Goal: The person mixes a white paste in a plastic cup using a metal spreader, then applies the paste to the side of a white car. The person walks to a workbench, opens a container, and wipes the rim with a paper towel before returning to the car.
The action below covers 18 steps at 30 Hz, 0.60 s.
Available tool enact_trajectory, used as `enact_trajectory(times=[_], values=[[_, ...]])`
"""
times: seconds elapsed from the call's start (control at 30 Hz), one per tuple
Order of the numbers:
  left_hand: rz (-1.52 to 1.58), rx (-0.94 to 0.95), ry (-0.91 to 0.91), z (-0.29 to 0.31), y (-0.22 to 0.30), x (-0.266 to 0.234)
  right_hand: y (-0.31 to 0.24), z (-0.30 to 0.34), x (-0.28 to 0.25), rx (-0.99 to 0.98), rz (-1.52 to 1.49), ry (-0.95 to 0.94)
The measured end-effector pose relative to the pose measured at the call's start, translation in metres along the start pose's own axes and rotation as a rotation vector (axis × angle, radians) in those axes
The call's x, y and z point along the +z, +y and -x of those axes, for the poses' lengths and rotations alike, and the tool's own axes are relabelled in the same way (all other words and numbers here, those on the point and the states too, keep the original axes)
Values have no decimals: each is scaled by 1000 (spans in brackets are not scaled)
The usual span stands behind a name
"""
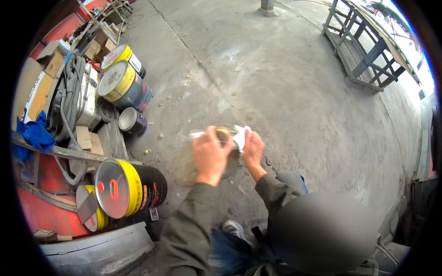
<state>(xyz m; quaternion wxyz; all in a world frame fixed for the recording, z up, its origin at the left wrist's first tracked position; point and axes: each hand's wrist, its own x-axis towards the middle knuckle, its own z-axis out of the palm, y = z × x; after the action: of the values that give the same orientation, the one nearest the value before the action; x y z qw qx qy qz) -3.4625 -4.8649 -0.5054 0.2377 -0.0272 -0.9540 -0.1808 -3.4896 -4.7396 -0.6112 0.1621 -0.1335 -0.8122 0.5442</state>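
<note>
In front of me, above the concrete floor, my two hands are raised close together. My left hand [211, 155] has its fingers curled around a tan, round, ring-like thing [223, 133], too blurred to name surely. A crumpled white cloth or paper [240, 138] is pinched in my right hand [253, 149], its edge against the ring-like thing. A pale strip [197, 135] shows at the far side of my left hand. Beneath both hands is a darker, brownish rounded patch [188, 168]; whether it is a flat object or a stain, I cannot tell.
On the left stand several yellow-and-black drums [131, 188] and a small dark can [133, 121], beside a cluttered rack with grey hose [71, 99] and a blue cloth [36, 133]. A metal-framed bench [363, 50] is far right. A blurred grey round shape [324, 232] covers the lower right.
</note>
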Motion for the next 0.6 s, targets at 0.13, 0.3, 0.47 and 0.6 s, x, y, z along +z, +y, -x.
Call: enact_trajectory(times=[0.13,0.3,0.47,0.6], values=[[-50,158,-84,-3,55,43,61,-16,-28,169,9,115],[3,186,-76,-1,50,43,52,-13,-32,146,-16,114],[104,139,-50,-4,19,17,30,-4,-18,47,-51,81],[82,120,-38,-8,15,10,24,-7,-14,-2,-91,80]])
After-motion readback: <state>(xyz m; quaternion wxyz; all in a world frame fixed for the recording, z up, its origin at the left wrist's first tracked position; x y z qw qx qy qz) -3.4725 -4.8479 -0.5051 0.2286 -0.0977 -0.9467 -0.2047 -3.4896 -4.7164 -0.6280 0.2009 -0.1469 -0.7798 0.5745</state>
